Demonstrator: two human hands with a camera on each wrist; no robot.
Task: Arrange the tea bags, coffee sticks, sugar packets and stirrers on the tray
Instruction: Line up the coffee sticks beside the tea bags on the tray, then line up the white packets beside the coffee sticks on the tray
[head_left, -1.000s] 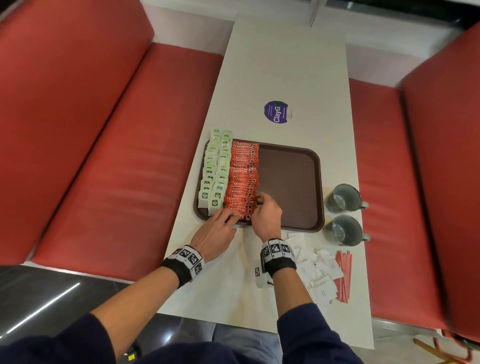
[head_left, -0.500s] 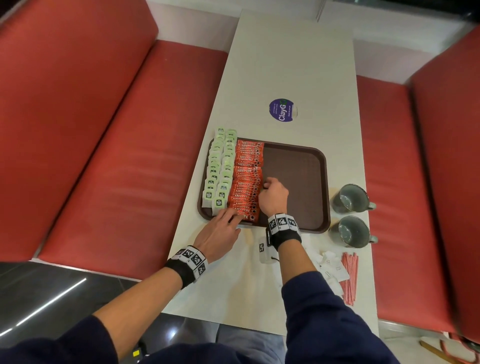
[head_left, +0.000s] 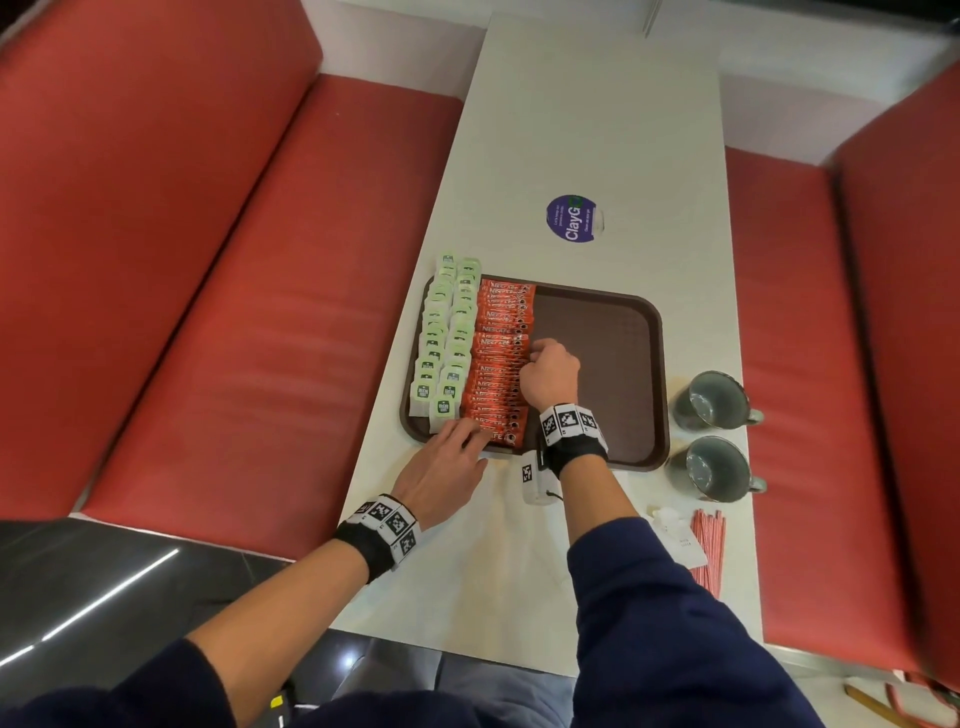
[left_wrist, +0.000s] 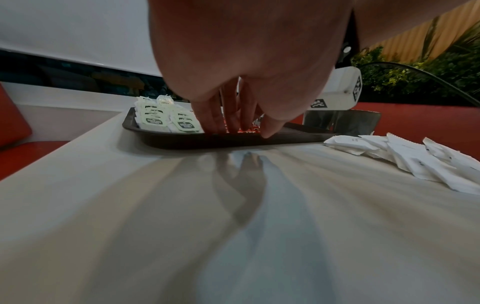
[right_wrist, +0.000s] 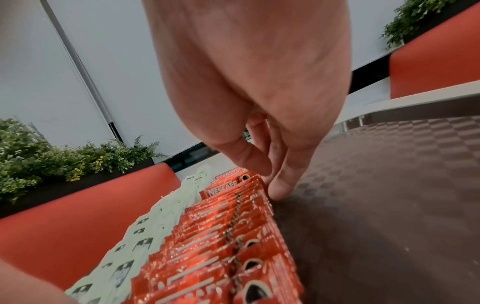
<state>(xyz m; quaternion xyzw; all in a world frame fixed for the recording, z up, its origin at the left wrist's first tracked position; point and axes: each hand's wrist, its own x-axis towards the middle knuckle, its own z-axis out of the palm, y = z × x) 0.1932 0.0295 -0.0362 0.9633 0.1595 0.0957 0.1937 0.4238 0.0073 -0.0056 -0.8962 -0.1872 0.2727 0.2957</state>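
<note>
1. A person's left hand (left_wrist: 249, 67) reaches over the near rim of a dark tray (left_wrist: 207, 139), straight fingers (left_wrist: 210, 117) touching the red coffee sticks (left_wrist: 249, 130).
2. Pale green tea bags (left_wrist: 166, 119) fill the tray's left side.
3. White sugar packets (left_wrist: 415, 156) lie scattered on the counter (left_wrist: 182, 226) at right.

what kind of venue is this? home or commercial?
Likely commercial, a cafe or canteen booth: red padded benches flank a narrow white table, which carries a brown serving tray and a round branded sticker.
</note>
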